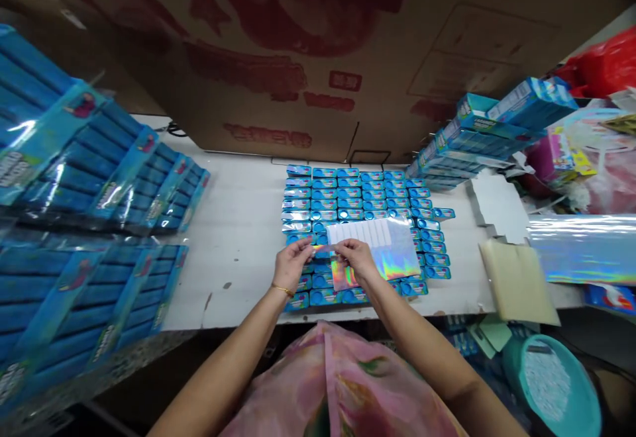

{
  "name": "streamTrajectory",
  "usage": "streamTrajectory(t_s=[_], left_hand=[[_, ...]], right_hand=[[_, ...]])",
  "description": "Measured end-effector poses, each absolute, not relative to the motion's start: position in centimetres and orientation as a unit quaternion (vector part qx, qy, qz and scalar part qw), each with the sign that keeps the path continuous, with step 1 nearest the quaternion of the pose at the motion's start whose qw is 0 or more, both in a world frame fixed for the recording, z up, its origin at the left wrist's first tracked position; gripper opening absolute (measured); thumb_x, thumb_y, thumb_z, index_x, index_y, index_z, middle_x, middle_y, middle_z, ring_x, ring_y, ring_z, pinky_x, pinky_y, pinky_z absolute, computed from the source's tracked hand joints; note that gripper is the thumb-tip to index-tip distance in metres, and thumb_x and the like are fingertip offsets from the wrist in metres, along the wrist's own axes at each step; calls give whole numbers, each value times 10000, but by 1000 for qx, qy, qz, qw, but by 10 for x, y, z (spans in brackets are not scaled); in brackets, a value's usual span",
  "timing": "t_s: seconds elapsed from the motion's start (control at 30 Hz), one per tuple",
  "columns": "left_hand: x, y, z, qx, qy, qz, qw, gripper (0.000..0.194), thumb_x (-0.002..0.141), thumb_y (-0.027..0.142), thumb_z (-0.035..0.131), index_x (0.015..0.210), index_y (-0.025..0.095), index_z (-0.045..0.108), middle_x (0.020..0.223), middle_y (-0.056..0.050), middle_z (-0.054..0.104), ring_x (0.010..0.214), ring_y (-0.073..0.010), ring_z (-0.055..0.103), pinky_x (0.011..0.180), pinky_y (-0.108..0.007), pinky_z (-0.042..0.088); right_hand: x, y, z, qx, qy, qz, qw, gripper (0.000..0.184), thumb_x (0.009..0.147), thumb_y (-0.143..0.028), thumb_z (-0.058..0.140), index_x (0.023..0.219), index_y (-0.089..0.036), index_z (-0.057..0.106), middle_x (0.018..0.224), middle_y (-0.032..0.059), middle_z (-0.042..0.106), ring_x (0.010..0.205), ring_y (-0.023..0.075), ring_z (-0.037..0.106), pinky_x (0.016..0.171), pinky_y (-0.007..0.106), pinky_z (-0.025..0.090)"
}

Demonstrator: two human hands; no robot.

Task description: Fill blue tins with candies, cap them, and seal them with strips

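Thin strip (pixel 317 249) pinched between left hand (pixel 292 265) and right hand (pixel 354 258), fingers closed on it, just above a holographic sheet (pixel 377 251) lying across rows of blue tins (pixel 342 205) on the table (pixel 223 271). Likely trouble: a loose pinch dropping the strip, or the slick sheet sliding on the uneven tin tops and knocking the close-packed rows askew. Stacked blue packs (pixel 84 159) to the left, foil (pixel 581 248) to the right.
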State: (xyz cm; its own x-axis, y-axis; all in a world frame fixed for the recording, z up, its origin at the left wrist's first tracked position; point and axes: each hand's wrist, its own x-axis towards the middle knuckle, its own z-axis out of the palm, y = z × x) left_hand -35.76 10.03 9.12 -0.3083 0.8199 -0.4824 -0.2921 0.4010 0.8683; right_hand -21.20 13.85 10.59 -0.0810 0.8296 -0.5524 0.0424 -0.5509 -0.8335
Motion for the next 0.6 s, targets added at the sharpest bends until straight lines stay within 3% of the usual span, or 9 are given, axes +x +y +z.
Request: streamTrajectory(t_s=[0.23,0.6], left_hand=[[-424,86,51,251,687,521,439,437,563,318,664,948,132,577,646,11,592,632,-115,554,683,-270,442],[-435,115,25,275,691,507,434,380,572,282,625,917,139,559,624,10,603,609,-130,571,675,-279,450]], right_hand=[[-285,127,71,-643,-501,504,285,166,639,-335,545,626,-179,602,553,-29,574,500,104,500,520,215,394],[-300,149,65,-692,-614,345,156,174,738,-293,507,728,-183,642,702,14,647,672,136,570,611,216,383]])
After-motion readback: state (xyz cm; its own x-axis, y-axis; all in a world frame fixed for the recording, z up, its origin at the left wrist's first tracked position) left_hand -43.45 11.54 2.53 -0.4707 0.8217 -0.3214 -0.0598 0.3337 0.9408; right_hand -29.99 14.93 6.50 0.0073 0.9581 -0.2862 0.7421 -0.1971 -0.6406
